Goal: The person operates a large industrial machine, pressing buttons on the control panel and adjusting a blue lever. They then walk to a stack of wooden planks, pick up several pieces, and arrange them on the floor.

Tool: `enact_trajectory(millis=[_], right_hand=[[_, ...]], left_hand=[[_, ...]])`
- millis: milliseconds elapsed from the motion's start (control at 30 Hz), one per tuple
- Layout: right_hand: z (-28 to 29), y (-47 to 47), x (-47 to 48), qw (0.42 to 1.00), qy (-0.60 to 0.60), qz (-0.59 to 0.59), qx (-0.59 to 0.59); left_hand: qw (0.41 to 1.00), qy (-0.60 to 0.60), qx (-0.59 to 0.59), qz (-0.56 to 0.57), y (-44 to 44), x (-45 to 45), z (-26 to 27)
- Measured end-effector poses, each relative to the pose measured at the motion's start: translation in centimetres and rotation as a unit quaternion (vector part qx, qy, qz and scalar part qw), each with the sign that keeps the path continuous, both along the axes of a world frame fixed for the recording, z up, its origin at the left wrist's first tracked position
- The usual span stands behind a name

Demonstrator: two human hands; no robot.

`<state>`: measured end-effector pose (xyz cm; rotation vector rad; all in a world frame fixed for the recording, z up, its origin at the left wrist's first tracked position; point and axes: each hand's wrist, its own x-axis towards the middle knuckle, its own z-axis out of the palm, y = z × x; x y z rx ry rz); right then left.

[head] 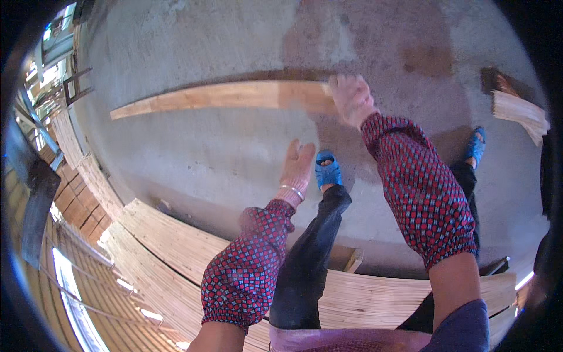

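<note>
A long, pale wooden board (220,97) stretches leftward over the concrete floor, with a dark shadow along its far edge. My right hand (352,99), in a pinkish knit glove, is closed around the board's right end. Its fingertips are partly blurred. My left hand (298,165) wears a similar glove with a metal band at the wrist. It is nearer to me than the board and touches nothing, thumb and fingers apart. Patterned red-and-blue sleeve covers (246,273) reach over both forearms.
Behind my legs lies a long stack of pale wooden strips (374,299), continuing to the left. My feet, in blue sandals (327,169), stand apart on the concrete floor (211,145). A small bundle of wood pieces (519,110) lies at right. Brown blocks (79,204) are stacked at far left.
</note>
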<state>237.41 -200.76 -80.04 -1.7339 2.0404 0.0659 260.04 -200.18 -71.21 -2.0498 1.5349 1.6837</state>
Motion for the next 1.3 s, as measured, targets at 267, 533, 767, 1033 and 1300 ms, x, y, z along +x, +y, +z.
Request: enact_trajectory(millis=[267, 533, 767, 1033, 1300], right_hand=[[9.7, 15.5, -0.5, 0.989, -0.062, -0.016, 0.133], [20.7, 23.0, -6.4, 0.969, -0.111, -0.092, 0.200], [25.2, 27.8, -10.2, 0.967, -0.122, -0.106, 0.197], [28.7, 24.6, -12.9, 0.927, -0.145, -0.101, 0.331], [22.2, 25.2, -14.5, 0.887, -0.184, -0.176, 0.385]], left_hand=[[0.961, 0.088, -0.118, -0.235, -1.3, 2.4, 9.8], [0.901, 0.063, -0.400, 0.156, -13.3, 18.2, 23.1], [0.847, 0.037, -0.523, 0.087, -26.2, 18.1, 39.0], [0.661, -0.327, -0.633, -0.234, -28.8, 9.4, 48.7], [0.830, -0.031, -0.553, 0.064, -26.9, 4.0, 50.2]])
